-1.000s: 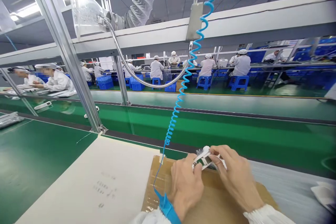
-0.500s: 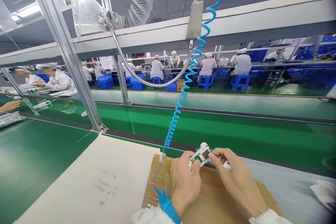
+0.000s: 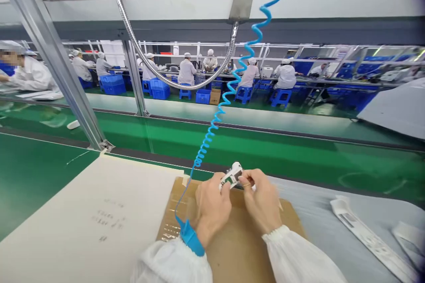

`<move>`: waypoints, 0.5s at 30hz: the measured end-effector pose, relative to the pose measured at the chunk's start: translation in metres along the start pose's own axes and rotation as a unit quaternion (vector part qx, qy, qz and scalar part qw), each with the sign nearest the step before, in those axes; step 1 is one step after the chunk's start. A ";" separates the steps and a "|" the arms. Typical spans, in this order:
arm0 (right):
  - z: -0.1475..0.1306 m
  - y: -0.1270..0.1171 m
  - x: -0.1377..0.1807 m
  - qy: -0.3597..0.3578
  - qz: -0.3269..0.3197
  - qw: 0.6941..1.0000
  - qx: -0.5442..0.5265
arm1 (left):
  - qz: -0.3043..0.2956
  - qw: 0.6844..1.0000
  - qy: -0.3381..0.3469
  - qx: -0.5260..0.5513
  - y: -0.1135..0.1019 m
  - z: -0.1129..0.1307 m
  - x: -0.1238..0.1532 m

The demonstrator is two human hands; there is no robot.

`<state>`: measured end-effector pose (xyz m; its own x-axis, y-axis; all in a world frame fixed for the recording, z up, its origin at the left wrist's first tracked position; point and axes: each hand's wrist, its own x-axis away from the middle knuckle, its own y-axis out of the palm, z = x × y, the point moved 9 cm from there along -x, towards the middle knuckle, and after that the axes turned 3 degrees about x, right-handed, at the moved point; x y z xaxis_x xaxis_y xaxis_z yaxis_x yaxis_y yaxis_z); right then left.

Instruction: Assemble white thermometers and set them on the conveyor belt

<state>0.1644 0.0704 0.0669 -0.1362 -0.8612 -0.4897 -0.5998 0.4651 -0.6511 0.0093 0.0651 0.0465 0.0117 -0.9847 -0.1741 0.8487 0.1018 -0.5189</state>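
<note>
A small white plastic housing [image 3: 236,169] with a dark rectangular window is held above the cardboard. My left hand [image 3: 213,203] is closed on its left end, thumb in front. My right hand [image 3: 262,199] pinches the other end near the dark window. Its fingertips partly cover the piece, so the far side is hidden. A blue wrist strap [image 3: 191,238] circles my left wrist, and a coiled blue cord [image 3: 217,117] rises from it. Beneath both hands lies a brown cardboard sheet [image 3: 239,239] with clear tape on its left side.
White paper [image 3: 133,203] with faint writing covers the bench on the left. Long white plastic parts [image 3: 368,239] lie at the right. Beyond the bench runs a green conveyor belt [image 3: 282,154]. A metal post [image 3: 66,70] stands at left. Several people in white sit farther back.
The camera view has turned to the right and down, bringing a long white part at the right into sight. Both hands still grip the housing, with little change in their hold.
</note>
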 end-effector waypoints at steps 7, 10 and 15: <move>0.022 0.012 0.009 0.149 -0.068 0.975 -0.154 | -0.026 0.979 -0.045 0.195 0.009 -0.016 -0.007; 0.031 0.018 0.009 0.206 -0.054 0.943 -0.256 | -0.016 0.982 -0.022 0.188 0.005 -0.010 -0.004; 0.037 0.025 0.026 0.313 -0.015 0.883 -0.350 | 0.025 0.994 0.025 0.105 -0.002 0.005 0.004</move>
<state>0.1746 0.0673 0.0165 -0.3895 -0.9175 0.0800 -0.9210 0.3881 -0.0341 0.0106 0.0608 0.0508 0.0347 -0.9703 -0.2394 0.9394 0.1134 -0.3236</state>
